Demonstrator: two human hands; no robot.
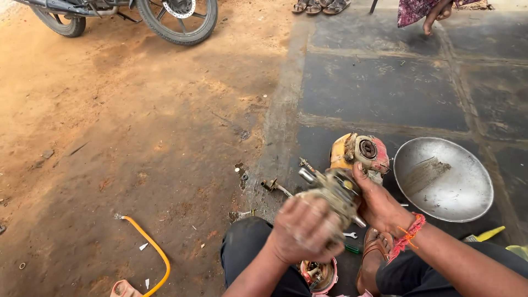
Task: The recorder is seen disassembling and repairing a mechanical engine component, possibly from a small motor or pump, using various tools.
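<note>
A dirty metal engine part (333, 190) with short pipes sticking out is held up in front of me by both hands. My left hand (305, 228) wraps its near end and is blurred by motion. My right hand (379, 203), with a red thread on the wrist, grips its right side with the thumb up along it. Just behind it on the dark stone floor lies a yellow and red small engine housing (360, 152). Between my knees sits a small round red-rimmed part (319, 275).
A shallow metal bowl (456, 192) with a grey smear lies at the right. A small brass fitting (269, 185) and a spanner (350, 235) rest on the floor. An orange hose (151, 247) curves over the dirt at left. A motorcycle wheel (179, 19) and another person's feet (322, 6) are at the top.
</note>
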